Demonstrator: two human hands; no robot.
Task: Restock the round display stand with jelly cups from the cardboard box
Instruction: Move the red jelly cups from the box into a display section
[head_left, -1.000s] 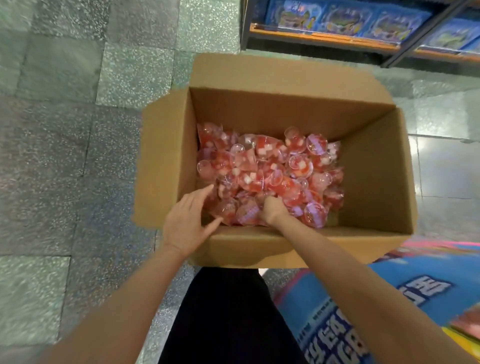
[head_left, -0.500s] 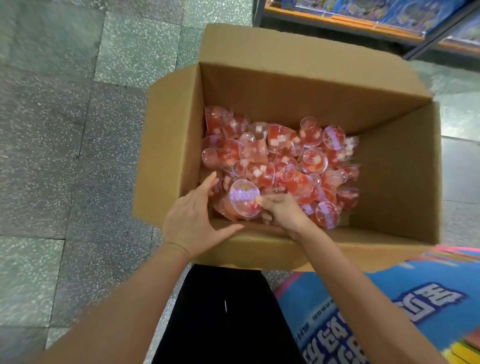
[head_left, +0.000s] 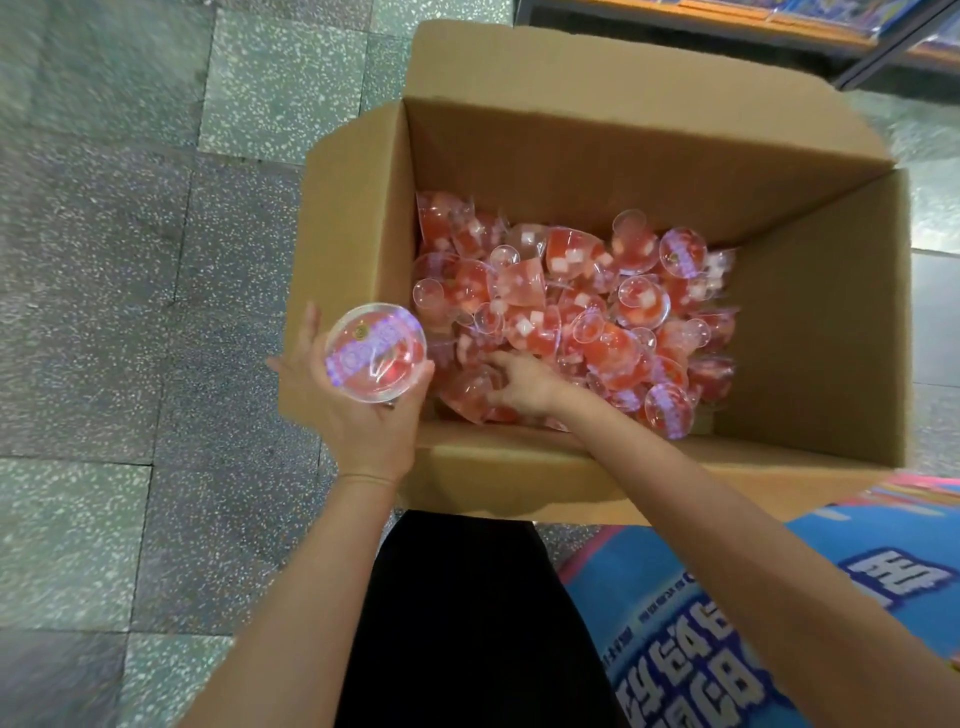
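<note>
held jelly cup (head_left: 375, 352): lid faces up at you, axis about vertical
left hand (head_left: 358, 410): your fingers grip it
right hand (head_left: 524, 382): your fingers curl on a cup in the cardboard box (head_left: 831, 322)

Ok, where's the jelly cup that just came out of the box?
In the head view, the jelly cup is held in the left hand, lid up, over the cardboard box's near-left corner.

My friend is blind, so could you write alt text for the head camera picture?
A person's left hand holds one red jelly cup while the right hand reaches among more cups in an open cardboard box on a speckled tile floor.
</note>
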